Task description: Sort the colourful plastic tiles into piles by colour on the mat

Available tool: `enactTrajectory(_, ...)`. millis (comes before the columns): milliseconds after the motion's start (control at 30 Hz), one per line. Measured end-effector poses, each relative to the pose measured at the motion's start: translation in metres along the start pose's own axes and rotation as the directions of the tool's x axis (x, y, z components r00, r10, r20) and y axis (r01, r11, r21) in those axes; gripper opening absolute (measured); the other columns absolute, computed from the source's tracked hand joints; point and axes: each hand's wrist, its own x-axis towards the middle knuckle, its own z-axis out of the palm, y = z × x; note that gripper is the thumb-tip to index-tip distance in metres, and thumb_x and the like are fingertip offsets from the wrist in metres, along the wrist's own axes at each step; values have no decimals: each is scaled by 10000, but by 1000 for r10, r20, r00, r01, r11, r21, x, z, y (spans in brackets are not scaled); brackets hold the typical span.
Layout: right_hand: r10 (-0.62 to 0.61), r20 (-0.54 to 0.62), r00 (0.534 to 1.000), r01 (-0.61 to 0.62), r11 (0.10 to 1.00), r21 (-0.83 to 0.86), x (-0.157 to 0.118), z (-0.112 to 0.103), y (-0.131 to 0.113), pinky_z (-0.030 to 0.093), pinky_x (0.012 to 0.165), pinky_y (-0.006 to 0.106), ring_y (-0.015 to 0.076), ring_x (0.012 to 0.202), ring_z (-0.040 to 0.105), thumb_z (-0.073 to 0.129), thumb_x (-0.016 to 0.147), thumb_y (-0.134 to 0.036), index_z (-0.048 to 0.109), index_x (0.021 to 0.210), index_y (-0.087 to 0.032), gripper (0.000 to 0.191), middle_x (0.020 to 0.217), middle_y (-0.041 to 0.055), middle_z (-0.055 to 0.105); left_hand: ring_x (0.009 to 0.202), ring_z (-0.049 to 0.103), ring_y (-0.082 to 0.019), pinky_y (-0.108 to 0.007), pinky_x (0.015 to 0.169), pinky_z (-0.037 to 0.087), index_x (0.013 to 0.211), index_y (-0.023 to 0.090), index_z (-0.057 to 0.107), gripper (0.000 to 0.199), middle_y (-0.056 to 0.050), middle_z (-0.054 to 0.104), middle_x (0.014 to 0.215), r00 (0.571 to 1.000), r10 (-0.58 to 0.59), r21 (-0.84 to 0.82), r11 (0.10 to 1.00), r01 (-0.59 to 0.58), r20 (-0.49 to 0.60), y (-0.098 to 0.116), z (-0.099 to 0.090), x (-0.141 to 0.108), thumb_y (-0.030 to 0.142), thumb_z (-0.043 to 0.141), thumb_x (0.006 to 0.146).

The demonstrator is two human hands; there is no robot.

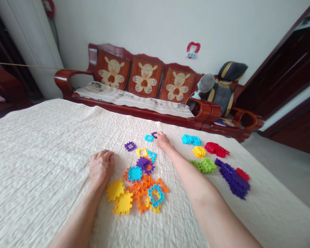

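My left hand (102, 165) rests on the white quilted cover, fingers curled together, left of a loose pile of plastic pieces. At the far end of the pile, my right hand (162, 140) has its fingertips on a small purple piece (154, 134), beside a blue square frame (149, 138). Nearer lie a purple frame (130, 146), a yellow frame (142, 152), a blue square (134, 173), yellow squares (123, 203) and several orange pieces (142, 200). A blue frame (156, 195) lies on top at the near right.
Right of my right arm are stacks in blue (191, 139), yellow (199, 152), red (217, 149), green (206, 165) and purple (234, 179). Beyond the covered surface (54, 137) stand a wooden sofa (134, 107) and a small fan (206, 83).
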Motion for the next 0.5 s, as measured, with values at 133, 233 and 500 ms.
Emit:
enactTrajectory(133,35,-32,999,-36,998,-42,-12,-6,-1,451,961,318,237,1048,613,536,882,-107,744,1075,-194,297,1204,110,621,1090,582,-257,-370,1006,433,1077,215,741,417,-40,680,1257,1000,-13,1,1000,13,7,3,-3,-1,288,352,944)
enactTrajectory(233,22,-65,998,-24,1000,-21,-35,-12,0,439,968,302,229,1041,623,501,904,-124,744,1008,-147,265,1141,138,653,1091,580,-261,-370,1004,432,1081,212,739,427,-38,678,1263,1000,-10,7,1000,10,11,4,-4,-1,293,342,946)
enactTrajectory(500,183,-157,971,-95,890,446,-135,-22,17,490,803,272,193,806,684,467,926,-309,734,1053,-244,303,817,9,734,1124,577,-278,-407,1033,435,1094,191,741,419,-62,680,1257,1000,8,-18,1000,-8,1,0,0,1,288,363,940)
